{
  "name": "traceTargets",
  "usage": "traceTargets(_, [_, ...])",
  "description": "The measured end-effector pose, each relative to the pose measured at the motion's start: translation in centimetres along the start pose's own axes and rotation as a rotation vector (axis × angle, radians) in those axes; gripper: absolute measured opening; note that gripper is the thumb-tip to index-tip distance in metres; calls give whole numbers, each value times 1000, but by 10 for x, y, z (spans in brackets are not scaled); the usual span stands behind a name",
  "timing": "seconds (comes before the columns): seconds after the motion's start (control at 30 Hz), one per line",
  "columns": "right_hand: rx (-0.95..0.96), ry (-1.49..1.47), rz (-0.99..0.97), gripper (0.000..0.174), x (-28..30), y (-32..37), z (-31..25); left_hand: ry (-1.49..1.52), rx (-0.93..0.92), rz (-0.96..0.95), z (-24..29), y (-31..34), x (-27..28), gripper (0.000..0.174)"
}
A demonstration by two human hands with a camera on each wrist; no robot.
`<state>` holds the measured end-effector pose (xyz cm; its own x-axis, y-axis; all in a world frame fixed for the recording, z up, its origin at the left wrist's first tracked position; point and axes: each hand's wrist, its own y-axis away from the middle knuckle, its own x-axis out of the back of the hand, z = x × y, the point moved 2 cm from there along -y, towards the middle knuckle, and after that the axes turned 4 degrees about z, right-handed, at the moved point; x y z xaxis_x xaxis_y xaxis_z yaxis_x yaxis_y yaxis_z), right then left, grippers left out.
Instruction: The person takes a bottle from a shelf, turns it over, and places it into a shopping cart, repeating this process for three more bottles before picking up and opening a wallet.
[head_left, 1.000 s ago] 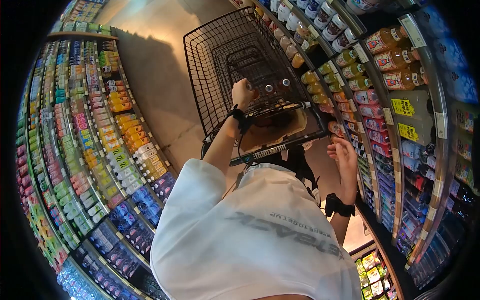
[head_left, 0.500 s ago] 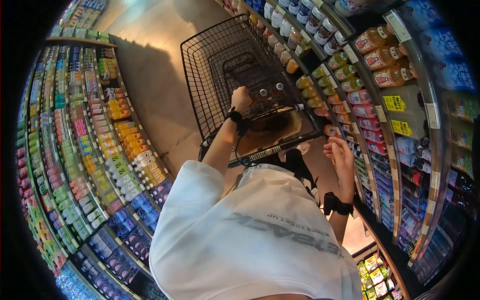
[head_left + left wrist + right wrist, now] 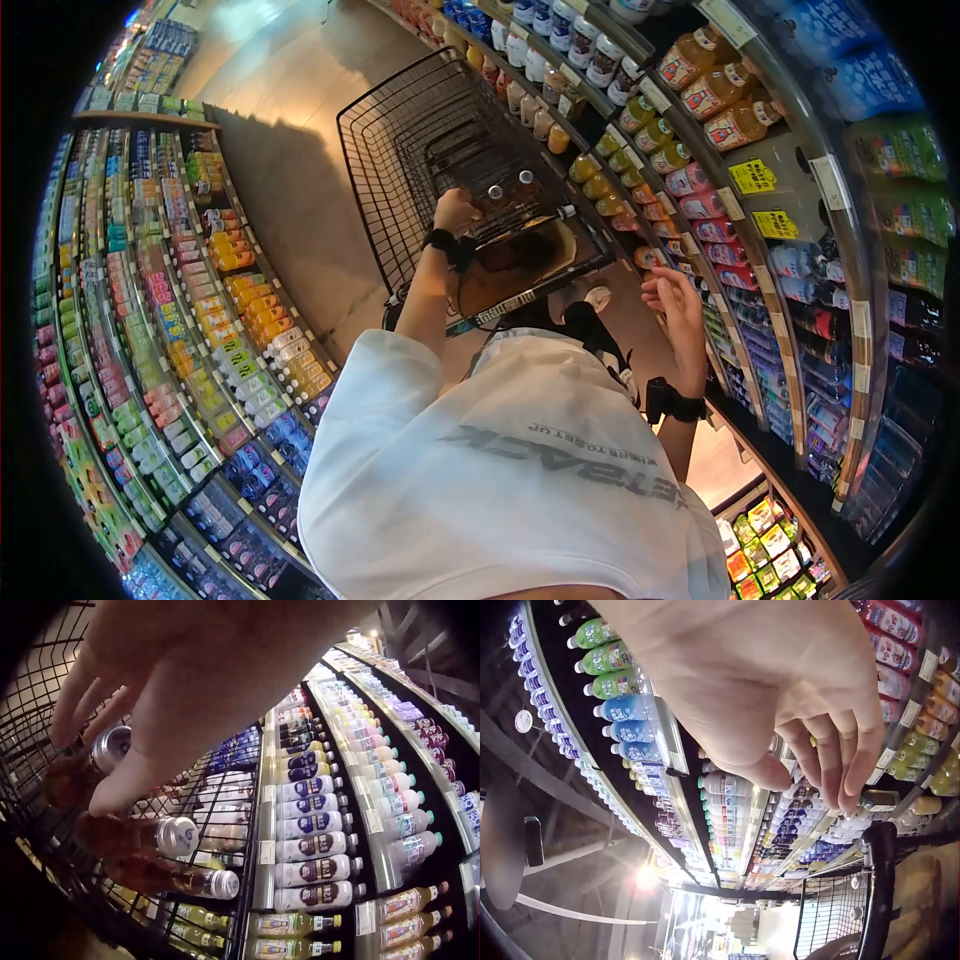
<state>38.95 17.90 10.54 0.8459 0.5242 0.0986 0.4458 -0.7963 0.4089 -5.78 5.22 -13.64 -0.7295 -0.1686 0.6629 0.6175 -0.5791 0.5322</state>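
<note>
A black wire shopping cart [image 3: 400,150] stands in a drinks aisle in front of the person. My left hand [image 3: 455,210] reaches into the cart's near end, over brown bottles with silver caps [image 3: 495,192]. In the left wrist view its fingers [image 3: 82,705] are spread and nearly straight above one bottle's cap [image 3: 111,748], and two more bottles [image 3: 142,836] lie below on the wire. My right hand [image 3: 675,295] hovers beside the right shelf, fingers [image 3: 832,757] loosely curled, holding nothing.
Shelves of bottled drinks line the right side [image 3: 720,200] and the left side [image 3: 200,300] of the aisle. The cart handle [image 3: 520,300] runs just ahead of the person's white shirt [image 3: 500,480]. Tan floor [image 3: 300,180] stretches past the cart.
The cart and my left hand have shifted up and left in the head view. The left hand stays at the bottles; the right hand stays raised by the shelf.
</note>
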Motion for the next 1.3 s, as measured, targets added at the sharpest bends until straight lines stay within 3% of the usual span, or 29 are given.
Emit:
traceTargets(0.03, [10,-13,16,30,0,0,5,-12,-15,0,-8,-14,-6,47])
traceTargets(0.1, [38,-22,52,32,10,1,2,258,-261,-104,-37,-26,-10,27])
traceTargets(0.17, [80,-47,77,33,21,4,0,-975,-709,101,78,62,23,20])
traceTargets(0.2, [130,-91,82,31,30,5,-3,-904,-734,99,66,52,23,18])
traceTargets(0.23, [153,-42,114,29,41,9,-8,-647,-612,23,33,31,22,19])
traceTargets(0.27, [224,-11,142,27,48,16,-27,-104,-326,-46,-7,-1,25,23])
traceTargets(0.3, [322,16,206,25,57,29,-53,201,-116,-30,-19,-13,31,29])
traceTargets(0.33, [406,47,247,24,67,45,-76,321,-21,1,-27,-15,39,35])
traceTargets(0.4, [512,95,501,20,100,73,-99,290,34,-18,4,17,65,57])
traceTargets(0.47, [640,79,764,17,139,89,-126,297,69,62,36,39,80,61])
traceTargets(0.5, [720,41,917,16,156,104,-137,317,6,155,33,39,81,67])
traceTargets(0.57, [956,58,1189,14,198,126,-148,305,-7,165,46,52,95,74])
traceTargets(0.63, [999,6,1343,13,245,136,-153,313,-31,193,60,65,107,74])
traceTargets(0.77, [999,271,1434,31,326,114,-166,368,-103,247,92,85,118,71])
traceTargets(0.93, [985,653,1470,57,353,92,-204,392,-188,282,117,102,132,72])
traceTargets(0.97, [967,599,1416,59,355,90,-209,442,-174,258,119,104,132,70])
traceTargets(1.07, [978,622,1424,57,365,80,-211,612,-248,228,129,112,129,66])
traceTargets(1.3, [966,531,1477,48,361,84,-216,596,-264,302,153,140,138,60])
